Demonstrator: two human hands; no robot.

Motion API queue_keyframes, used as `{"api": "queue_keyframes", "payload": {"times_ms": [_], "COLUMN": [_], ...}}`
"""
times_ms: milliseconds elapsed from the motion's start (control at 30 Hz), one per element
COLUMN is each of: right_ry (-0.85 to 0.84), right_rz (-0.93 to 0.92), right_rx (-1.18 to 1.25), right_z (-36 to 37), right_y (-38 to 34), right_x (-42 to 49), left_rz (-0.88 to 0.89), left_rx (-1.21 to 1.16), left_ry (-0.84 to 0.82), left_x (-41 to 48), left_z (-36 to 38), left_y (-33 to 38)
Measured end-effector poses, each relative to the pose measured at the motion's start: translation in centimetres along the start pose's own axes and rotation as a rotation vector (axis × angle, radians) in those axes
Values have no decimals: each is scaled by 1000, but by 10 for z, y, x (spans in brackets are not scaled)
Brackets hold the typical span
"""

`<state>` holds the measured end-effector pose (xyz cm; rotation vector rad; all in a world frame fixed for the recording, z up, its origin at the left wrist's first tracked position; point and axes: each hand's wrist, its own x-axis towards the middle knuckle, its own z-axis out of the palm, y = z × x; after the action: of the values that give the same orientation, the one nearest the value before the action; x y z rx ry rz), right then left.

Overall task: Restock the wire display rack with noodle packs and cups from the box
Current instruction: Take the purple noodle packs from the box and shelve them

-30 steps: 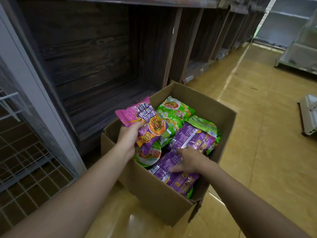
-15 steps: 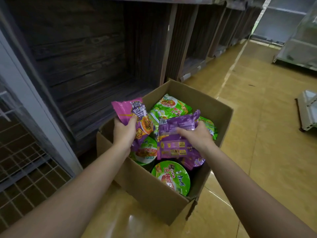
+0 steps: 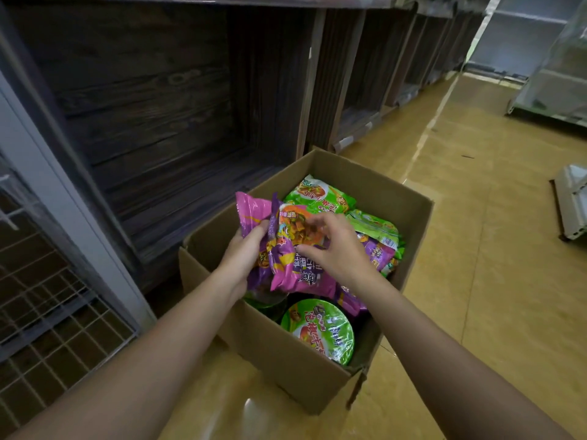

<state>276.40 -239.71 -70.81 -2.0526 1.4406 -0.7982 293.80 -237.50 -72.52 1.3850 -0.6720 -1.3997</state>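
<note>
The fingers (image 3: 259,228) of the left hand (image 3: 243,254) are curled tight on the crinkled edge of a pink noodle pack (image 3: 251,212), which is held above the open cardboard box (image 3: 286,357). The right hand (image 3: 336,252) lies on a purple pack (image 3: 295,271) that leans against the pink one. Its fingers are bent and a little apart, and it cannot be told if they pinch the glossy film. Inside the box lie flat green packs (image 3: 317,195) and a round cup (image 3: 320,328) with a green foil lid. The white wire rack (image 3: 47,312) stands at the left, near the box, above the shiny yellow floor (image 3: 476,265).

Cardboard box (image 3: 286,360) on tiled floor (image 3: 492,281)
</note>
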Motion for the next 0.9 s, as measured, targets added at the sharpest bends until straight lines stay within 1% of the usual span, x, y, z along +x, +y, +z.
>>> {"api": "queue_keyframes", "payload": {"times_ms": [67,133,200,233,267,300,333,400,433,467,533,600,700,767,833,900], "right_ry": [-50,-177,-296,-318,-320,-307,-262,-88,3,59,80,42,-7,-24,-44,-120], "right_rz": [-83,-143,-153,-136,-91,-32,41,236,339,447,648,781,829,859,877,887], "right_rx": [-52,-61,-153,-238,-291,-273,-166,97,187,269,445,597,691,731,703,564], "right_z": [-6,-14,-21,-23,-25,-26,-27,-24,-21,-16,-5,3,11,19,25,21], "right_y": [0,0,0,2,5,8,11,17,21,26,27,23,17,14,11,5], "right_x": [4,9,14,16,16,15,14,9,8,8,6,3,-1,-1,1,1], "left_rz": [-21,-40,-20,-6,0,1,-2,-12,-10,-5,12,19,30,89,163,207], "left_rx": [21,39,38,15,-37,-111,-189,-303,-329,-336,-313,-282,-292,-247,-89,68], "left_ry": [-26,-51,-60,-49,-35,-21,-13,13,22,26,8,3,-39,-89,-75,-57], "left_x": [-1,-1,-1,0,0,2,3,3,3,3,2,0,-6,-9,-11,-10], "left_z": [-1,0,1,1,2,1,0,-2,-2,-2,1,5,9,10,10,11], "left_y": [1,1,-1,-2,-3,-3,-1,2,3,3,2,2,3,3,1,-3]}}
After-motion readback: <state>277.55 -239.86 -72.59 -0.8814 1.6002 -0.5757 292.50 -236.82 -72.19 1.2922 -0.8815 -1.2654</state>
